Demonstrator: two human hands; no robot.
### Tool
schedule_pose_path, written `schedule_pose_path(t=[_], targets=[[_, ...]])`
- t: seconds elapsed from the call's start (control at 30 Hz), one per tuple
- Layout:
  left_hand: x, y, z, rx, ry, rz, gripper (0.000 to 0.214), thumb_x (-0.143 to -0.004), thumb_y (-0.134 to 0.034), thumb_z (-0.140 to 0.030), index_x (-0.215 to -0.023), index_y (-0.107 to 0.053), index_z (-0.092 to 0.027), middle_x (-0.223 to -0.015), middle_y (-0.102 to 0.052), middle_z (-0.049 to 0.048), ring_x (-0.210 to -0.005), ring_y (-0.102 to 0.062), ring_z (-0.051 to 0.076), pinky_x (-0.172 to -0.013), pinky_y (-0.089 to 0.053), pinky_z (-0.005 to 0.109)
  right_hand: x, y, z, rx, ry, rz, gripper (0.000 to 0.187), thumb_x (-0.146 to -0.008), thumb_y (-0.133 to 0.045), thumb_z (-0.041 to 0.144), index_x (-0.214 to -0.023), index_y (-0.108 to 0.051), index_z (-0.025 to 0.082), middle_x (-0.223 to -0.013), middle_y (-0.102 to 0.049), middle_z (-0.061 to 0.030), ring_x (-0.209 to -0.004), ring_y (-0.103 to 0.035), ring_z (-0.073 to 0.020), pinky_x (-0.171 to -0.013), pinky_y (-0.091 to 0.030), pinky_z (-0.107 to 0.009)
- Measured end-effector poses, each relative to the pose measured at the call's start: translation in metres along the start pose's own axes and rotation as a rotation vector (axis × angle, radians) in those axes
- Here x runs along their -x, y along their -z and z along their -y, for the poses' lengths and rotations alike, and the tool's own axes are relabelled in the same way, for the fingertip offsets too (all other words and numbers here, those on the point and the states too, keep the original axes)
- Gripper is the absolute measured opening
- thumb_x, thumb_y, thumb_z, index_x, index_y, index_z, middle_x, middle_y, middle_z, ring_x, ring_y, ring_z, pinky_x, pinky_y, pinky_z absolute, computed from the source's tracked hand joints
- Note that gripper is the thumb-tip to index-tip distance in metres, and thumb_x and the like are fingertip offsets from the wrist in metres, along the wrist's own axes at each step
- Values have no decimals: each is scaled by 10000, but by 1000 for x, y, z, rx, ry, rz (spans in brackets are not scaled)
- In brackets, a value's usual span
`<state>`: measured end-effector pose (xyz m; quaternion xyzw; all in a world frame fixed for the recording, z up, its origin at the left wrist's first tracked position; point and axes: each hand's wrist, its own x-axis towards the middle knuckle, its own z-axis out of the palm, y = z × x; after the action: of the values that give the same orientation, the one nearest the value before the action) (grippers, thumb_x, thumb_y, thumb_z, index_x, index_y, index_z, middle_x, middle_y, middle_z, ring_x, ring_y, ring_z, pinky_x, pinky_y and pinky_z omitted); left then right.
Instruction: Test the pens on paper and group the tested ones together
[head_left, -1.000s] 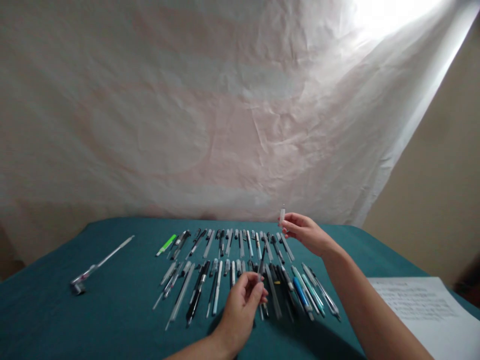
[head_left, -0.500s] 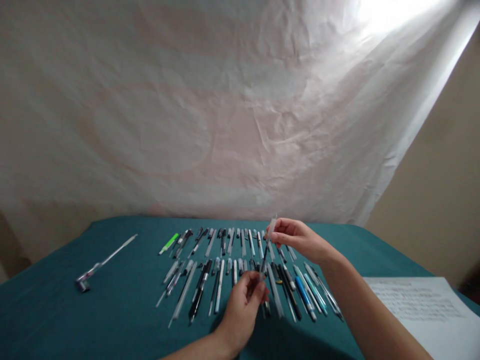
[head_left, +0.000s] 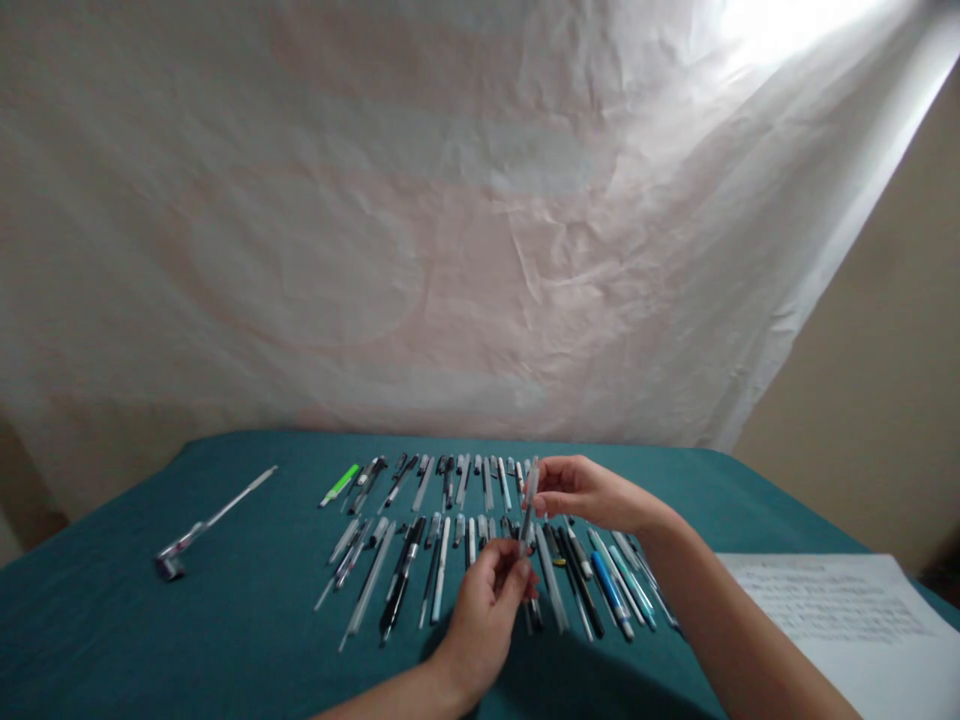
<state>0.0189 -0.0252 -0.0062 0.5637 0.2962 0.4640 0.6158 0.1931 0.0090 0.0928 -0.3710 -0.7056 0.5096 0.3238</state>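
Between my two hands a slim, see-through pen (head_left: pixel 529 512) stands nearly upright, leaning slightly right at the top. My left hand (head_left: pixel 484 615) pinches its lower end between thumb and fingers. Around the translucent upper barrel, the fingers of my right hand (head_left: pixel 589 493) are closed. A dark line shows inside the pen below the right fingers. Underneath lie two rows of pens and pen parts, partly hidden by both hands. Close to my left hand are a white pen (head_left: pixel 441 570) and a clear barrel (head_left: pixel 551 580).
A green cloth (head_left: pixel 247 640) covers the table. Off to the left lies a separate pen with a pale thin end (head_left: pixel 217 515). A bright green highlighter (head_left: pixel 341 484) begins the back row. A written sheet of paper (head_left: pixel 862 610) rests at right; a pale sheet (head_left: pixel 450 250) hangs behind.
My right hand has moved down and slightly left, bringing the translucent barrel closer to my left hand. Less of the dark inner part shows between them. My left hand stays nearly still.
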Motion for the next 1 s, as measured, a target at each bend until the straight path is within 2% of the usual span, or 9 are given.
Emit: schedule_pose_path(t=[0.67,0.73,0.87,0.93,1.0], targets=[[1,2,0,-23,-9,20,248,-828,-505,-371,-943,-507,-151,-766,-562,24,-695,-539,150,-660,-426,277,-1,-3,-7,25,-2,-11,284,-720,-645,378,-821,-557,128,-708,-581,3,-631,-524,-92,-605,-419,-224],[1,3,0,-25,-16,24,242,-834,-498,-363,-948,-501,-149,-760,-556,21,-690,-535,146,-660,-422,275,1,-2,-2,44,-6,-3,283,-741,-625,376,-863,-567,128,-747,-596,-13,-663,-536,-102,-619,-431,-233],[1,2,-1,-30,-16,21,246,-830,-502,-367,-943,-501,-149,-752,-554,20,-688,-530,148,-649,-416,271,3,-1,6,24,66,-43,403,-776,-582,379,-1114,-520,168,-997,-602,-63,-827,-557,-137,-682,-449,-259],[1,1,-2,-32,-10,21,243,-830,-502,-365,-942,-502,-149,-755,-554,21,-699,-531,152,-646,-415,269,2,0,7,19,101,-59,409,-782,-571,386,-1125,-520,169,-1043,-595,-75,-860,-556,-146,-702,-452,-269],[1,1,-1,-31,-10,22,237,-837,-495,-355,-951,-497,-147,-759,-554,22,-702,-531,150,-647,-415,268,1,1,4,33,108,-68,356,-785,-566,389,-1045,-560,146,-996,-613,-78,-836,-561,-144,-698,-451,-269]])
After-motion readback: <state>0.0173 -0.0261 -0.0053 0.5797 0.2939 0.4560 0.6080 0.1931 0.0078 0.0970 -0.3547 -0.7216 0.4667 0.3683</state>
